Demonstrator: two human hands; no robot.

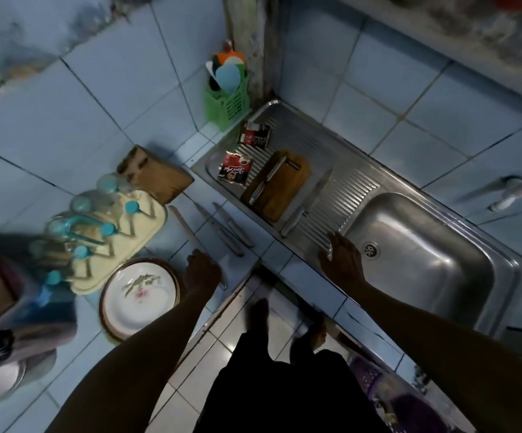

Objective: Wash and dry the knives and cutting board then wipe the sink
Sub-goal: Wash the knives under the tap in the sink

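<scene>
Two bare forearms reach forward; the left hand (201, 271) rests at the tiled surface's (90, 126) front edge, its grip seemingly curled on a knife (187, 229), though I cannot tell for sure; the right hand (342, 260) lies flat, fingers spread, on the sink's (441, 276) ridged drainboard, perhaps for support. Wooden cutting board (280, 184) sits on the drainboard's left end carrying one knife, others lying beside, probably awaiting washing.

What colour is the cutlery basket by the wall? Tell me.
Green; the basket shows best in the head view.
</scene>
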